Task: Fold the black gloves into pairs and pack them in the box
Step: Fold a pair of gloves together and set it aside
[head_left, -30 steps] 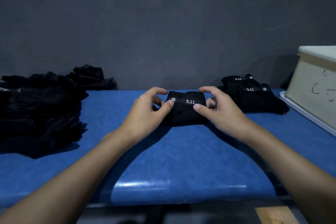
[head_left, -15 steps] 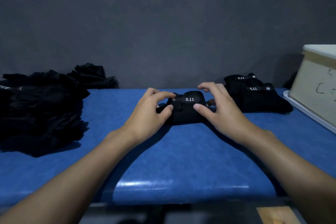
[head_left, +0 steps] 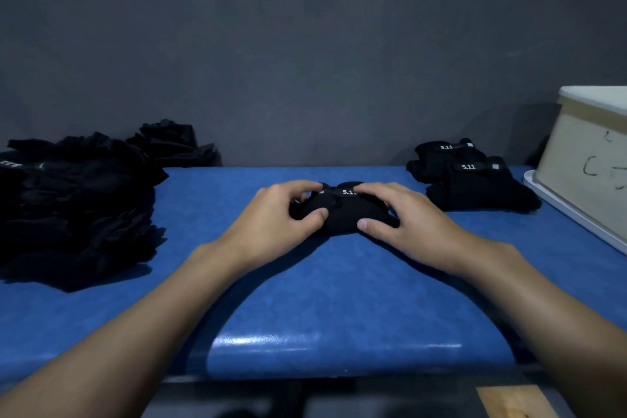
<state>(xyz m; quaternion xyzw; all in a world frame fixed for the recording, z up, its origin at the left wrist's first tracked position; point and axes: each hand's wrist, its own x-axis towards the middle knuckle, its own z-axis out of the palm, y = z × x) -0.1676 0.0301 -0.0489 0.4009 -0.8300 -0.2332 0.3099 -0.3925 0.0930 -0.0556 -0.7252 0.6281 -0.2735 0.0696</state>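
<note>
A folded black glove pair (head_left: 341, 214) with a white "5.11" strap lies on the blue table (head_left: 339, 299) at the middle. My left hand (head_left: 281, 217) grips its left side, thumb on the front. My right hand (head_left: 407, 217) grips its right side, fingers covering part of the label. Two folded pairs (head_left: 471, 180) with the same label lie stacked at the back right. A large heap of loose black gloves (head_left: 74, 207) fills the left of the table. The beige box (head_left: 590, 159) stands at the right edge, its inside hidden.
The box rests on a white tray or lid (head_left: 570, 214). A dark grey wall (head_left: 305, 44) closes off the back. The table's front edge runs near the bottom, with a wooden floor patch (head_left: 515, 400) below it.
Both hands have pressed the folded pair lower and flatter on the table. My right fingers now cover the end of the "5.11" label, and my left fingers have curled over the top.
</note>
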